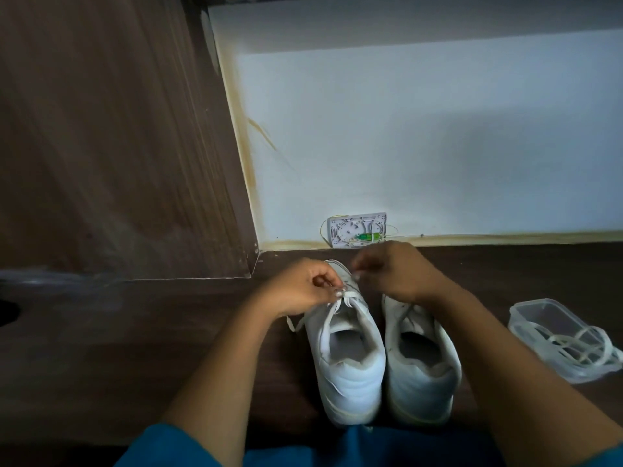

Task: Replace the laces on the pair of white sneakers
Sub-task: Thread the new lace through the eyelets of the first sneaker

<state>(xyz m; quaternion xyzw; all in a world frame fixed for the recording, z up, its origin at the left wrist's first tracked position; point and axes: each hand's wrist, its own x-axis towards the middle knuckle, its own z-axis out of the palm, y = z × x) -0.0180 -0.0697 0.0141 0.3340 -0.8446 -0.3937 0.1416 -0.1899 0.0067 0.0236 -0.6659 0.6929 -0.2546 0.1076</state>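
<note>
My left hand (303, 288) pinches the lace (352, 294) at the left sneaker's (347, 358) top eyelets. My right hand (394, 274) curls over the toe; holding what, I cannot tell. The right sneaker (421, 365) waits just beside. Spare laces (583, 345) fill the tub (539, 303), so I judge it's early.

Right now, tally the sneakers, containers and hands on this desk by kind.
White sneakers: 2
Clear plastic container: 1
Hands: 2, left hand pinching a lace, right hand
Total: 5
</note>
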